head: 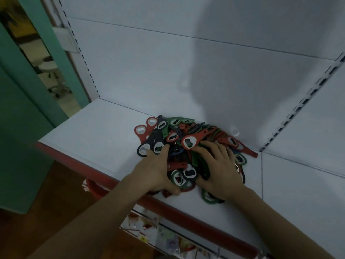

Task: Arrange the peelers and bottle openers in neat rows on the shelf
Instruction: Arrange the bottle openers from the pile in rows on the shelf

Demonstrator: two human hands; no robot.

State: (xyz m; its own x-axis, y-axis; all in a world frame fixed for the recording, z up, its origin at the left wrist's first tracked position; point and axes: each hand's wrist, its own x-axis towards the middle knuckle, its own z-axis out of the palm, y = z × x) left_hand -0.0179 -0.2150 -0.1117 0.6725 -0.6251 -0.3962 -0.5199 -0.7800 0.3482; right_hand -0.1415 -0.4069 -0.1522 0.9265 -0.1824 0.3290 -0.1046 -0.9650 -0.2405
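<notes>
On shelf (97,131) — bottle openers (188,142), apparently one heap

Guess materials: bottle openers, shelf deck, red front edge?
Bottle openers: matte coloured plastic bodies, no glare; pale, slightly shiny rings at the heads suggest metal inserts.
Shelf deck: probably painted sheet metal, smooth satin white, with a seam between panels.
Red front edge: likely plastic or painted metal trim, rounded with a soft sheen; cannot tell which.
</notes>
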